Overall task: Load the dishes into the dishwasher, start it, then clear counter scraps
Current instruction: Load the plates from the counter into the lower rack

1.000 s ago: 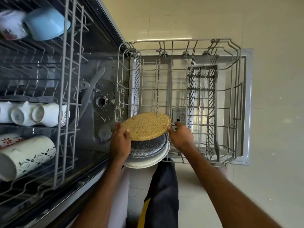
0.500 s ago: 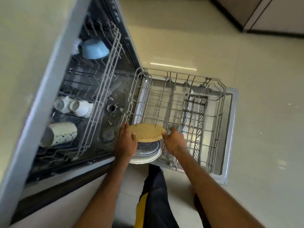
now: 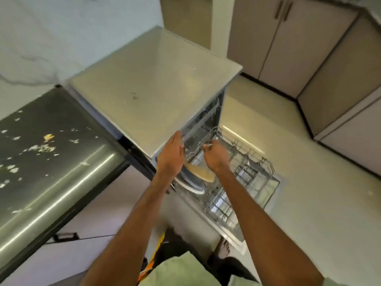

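the stack of plates [image 3: 195,179] rests in the near corner of the lower rack [image 3: 271,169], just below both empty hands: left hand [image 3: 171,156] flat, fingers straight, right hand [image 3: 216,156] loosely curled, about equally near.

Light: bright, even and diffuse; the source is out of frame. Near left, the steel counter [image 3: 61,172] carries long white glare streaks along its front edge. On the right, the floor [image 3: 309,193] has a pale sheen, with one thin bright strip just past the far side of the rack [image 3: 247,162]. The top of the dishwasher [image 3: 154,79] is evenly lit and its open inside is dark. Shadows are soft and faint. Sharpness: the whole frame is soft with motion blur; rack wires and the scraps [image 3: 43,148] are smeared. Wide-angle bend: the cupboards [image 3: 288,38] at far right lean and the counter edge bows.
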{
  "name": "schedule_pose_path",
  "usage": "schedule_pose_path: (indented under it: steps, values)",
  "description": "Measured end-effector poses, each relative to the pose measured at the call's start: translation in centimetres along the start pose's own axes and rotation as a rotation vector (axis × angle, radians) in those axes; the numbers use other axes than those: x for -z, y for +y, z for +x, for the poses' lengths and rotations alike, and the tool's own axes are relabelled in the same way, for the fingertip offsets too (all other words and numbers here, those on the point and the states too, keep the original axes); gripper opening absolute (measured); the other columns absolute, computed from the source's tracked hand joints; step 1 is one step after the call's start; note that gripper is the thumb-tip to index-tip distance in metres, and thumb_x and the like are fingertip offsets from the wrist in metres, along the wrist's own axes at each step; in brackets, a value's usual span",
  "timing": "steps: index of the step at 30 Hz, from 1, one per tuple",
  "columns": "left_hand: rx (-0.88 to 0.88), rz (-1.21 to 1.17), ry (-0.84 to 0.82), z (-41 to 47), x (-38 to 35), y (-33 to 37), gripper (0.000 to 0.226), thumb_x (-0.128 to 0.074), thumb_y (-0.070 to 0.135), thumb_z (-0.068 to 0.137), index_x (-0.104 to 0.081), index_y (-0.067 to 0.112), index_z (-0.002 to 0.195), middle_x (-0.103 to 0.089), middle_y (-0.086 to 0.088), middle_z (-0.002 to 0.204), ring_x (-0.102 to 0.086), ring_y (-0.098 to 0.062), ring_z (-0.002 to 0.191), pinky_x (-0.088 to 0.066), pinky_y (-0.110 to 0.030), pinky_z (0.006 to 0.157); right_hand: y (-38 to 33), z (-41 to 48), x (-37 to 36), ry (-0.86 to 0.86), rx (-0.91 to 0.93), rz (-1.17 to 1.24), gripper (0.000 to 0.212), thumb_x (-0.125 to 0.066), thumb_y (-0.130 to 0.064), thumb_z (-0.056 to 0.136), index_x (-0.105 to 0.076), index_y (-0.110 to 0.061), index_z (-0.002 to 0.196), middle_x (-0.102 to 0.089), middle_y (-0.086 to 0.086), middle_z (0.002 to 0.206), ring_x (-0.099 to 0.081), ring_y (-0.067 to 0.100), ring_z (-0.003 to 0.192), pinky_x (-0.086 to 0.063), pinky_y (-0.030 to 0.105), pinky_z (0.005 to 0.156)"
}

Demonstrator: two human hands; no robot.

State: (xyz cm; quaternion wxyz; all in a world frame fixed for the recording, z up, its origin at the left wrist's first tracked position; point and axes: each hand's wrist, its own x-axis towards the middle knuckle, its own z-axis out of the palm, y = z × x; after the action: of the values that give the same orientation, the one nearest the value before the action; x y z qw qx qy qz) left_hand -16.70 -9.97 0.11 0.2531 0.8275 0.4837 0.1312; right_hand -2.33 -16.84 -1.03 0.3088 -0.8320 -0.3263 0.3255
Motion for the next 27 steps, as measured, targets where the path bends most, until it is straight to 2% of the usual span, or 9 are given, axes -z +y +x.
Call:
schedule_pose_path:
  steps: [5,8,13,17,20,27]
  values:
    - [0.031,0.012,0.199,-1.6,8.9,-1.8,0.053,-0.041,0.021,0.104,-0.027,0.017,0.155,-0.035,-0.003,0.158,-0.037,-0.021,0.143,-0.034,-0.035,0.114,-11.2,-3.1,-2.3,-0.051,0.236,-0.033,0.037,-0.049,-0.032,0.103,-0.054,-0.01,0.133,-0.068,0.011,0.121,-0.062,0.029,0.113,-0.047,0.035,0.092]
    - [0.141,-0.019,0.288,-3.9,14.2,-5.5,0.054,-0.043,0.02,0.103,-0.028,0.02,0.155,-0.037,-0.003,0.156,-0.04,-0.022,0.14,-0.037,-0.039,0.112,-16.9,-5.4,-6.4,-0.087,0.363,-0.036,0.034,-0.053,-0.03,0.101,-0.057,-0.01,0.128,-0.07,0.012,0.117,-0.063,0.031,0.11,-0.047,0.038,0.094]
    - [0.301,0.019,0.416,-11.8,22.9,-15.8,0.058,-0.045,0.015,0.1,-0.028,0.014,0.155,-0.034,-0.006,0.158,-0.036,-0.022,0.143,-0.033,-0.035,0.114,-26.0,-10.6,-17.9,-0.217,0.542,-0.088,0.028,-0.059,-0.026,0.098,-0.065,-0.009,0.12,-0.07,0.017,0.115,-0.063,0.036,0.111,-0.046,0.038,0.092]
    - [0.494,0.081,0.544,-20.1,29.6,-25.5,0.058,-0.046,0.015,0.1,-0.028,0.013,0.155,-0.036,-0.007,0.157,-0.037,-0.02,0.143,-0.034,-0.032,0.112,-33.0,-17.5,-29.3,-0.377,0.7,-0.087,0.021,-0.061,-0.026,0.095,-0.068,-0.011,0.109,-0.073,0.013,0.103,-0.067,0.032,0.1,-0.049,0.037,0.085]
    - [0.652,0.082,0.608,-26.1,33.1,-31.2,0.058,-0.051,0.015,0.098,-0.032,0.012,0.153,-0.042,-0.009,0.153,-0.044,-0.023,0.138,-0.038,-0.033,0.109,-36.2,-22.9,-36.1,-0.512,0.777,-0.101,0.022,-0.06,-0.027,0.097,-0.068,-0.011,0.11,-0.073,0.008,0.102,-0.067,0.027,0.097,-0.044,0.028,0.08]
    - [1.02,0.048,0.719,-37.9,36.1,-39.8,0.06,-0.05,0.021,0.097,-0.031,0.017,0.154,-0.042,-0.007,0.154,-0.046,-0.024,0.136,-0.04,-0.036,0.107,-39.8,-32.3,-48.3,-0.809,0.845,-0.22,0.022,-0.06,-0.029,0.096,-0.067,-0.012,0.108,-0.072,0.006,0.104,-0.066,0.024,0.1,-0.048,0.031,0.085]
